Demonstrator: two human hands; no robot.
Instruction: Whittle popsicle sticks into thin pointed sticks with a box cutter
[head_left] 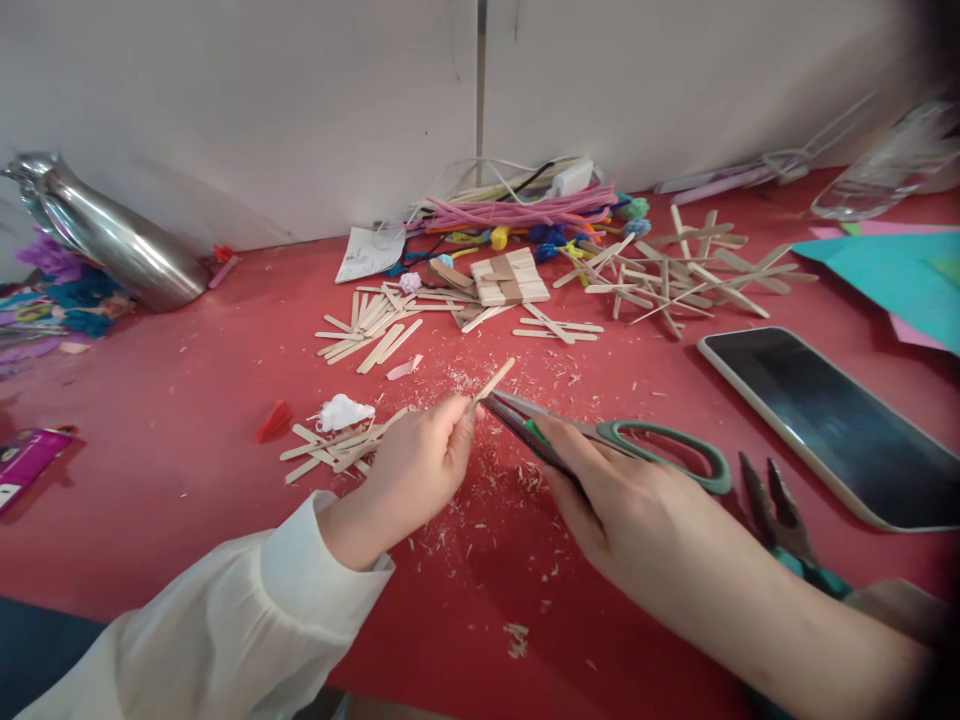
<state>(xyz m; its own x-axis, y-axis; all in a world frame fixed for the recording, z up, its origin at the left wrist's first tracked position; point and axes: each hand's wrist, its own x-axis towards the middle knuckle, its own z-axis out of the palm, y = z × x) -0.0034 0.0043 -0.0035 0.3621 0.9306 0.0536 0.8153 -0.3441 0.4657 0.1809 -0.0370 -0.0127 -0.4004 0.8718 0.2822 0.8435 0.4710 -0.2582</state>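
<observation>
My left hand (424, 450) is closed around a wooden craft stick (496, 380), whose free end points up and to the right. Against that stick, close to my left fingertips, rests the tip of a slim dark cutter with a green part (534, 432). My right hand (600, 480) grips this cutter from above; its lower end is hidden in the palm. Green-handled scissors (712, 470) lie right behind my right hand, their blades alongside the cutter. Pale wood shavings (487, 480) are scattered on the red table beneath both hands.
Loose craft sticks (375, 320) lie in several heaps, with a bundled stack (511, 278) behind. Pliers (780, 505) and a phone (832, 425) are on the right. A metal jug (127, 235) stands back left. Pink pipe cleaners (517, 212) lie along the wall.
</observation>
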